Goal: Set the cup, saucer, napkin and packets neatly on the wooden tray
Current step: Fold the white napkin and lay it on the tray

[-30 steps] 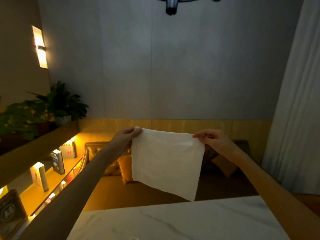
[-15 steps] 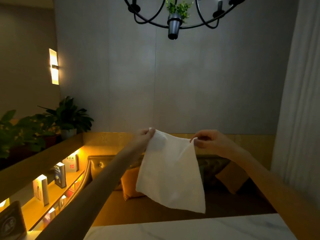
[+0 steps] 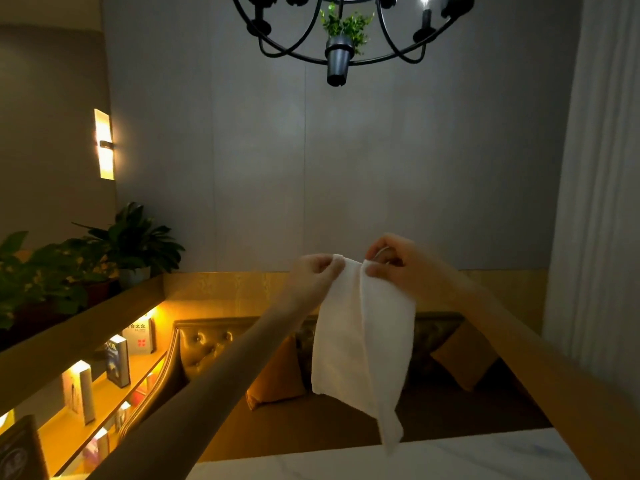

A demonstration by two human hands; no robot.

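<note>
Since half a second back the left hand [image 3: 313, 271] and right hand [image 3: 394, 261] have closed in on each other, so the white square cloth napkin [image 3: 360, 341] that was hanging wider is now doubled over lengthways with a crease down the middle. View has tipped up a bit too, and more of the black iron chandelier [image 3: 339, 46] shows. On my feed the left hand pinches one top corner between thumb and curled fingers, the right hand pinches the other corner the same way, and the two sit just beside each other. Napkin hangs in the air out in front of the person, its lowest tip overlapping the far edge of the white marble bench [image 3: 450, 455]; can't tell if it touches. Behind it is a brown padded sofa [image 3: 207, 341] with an orange cushion [image 3: 277, 379].
</note>
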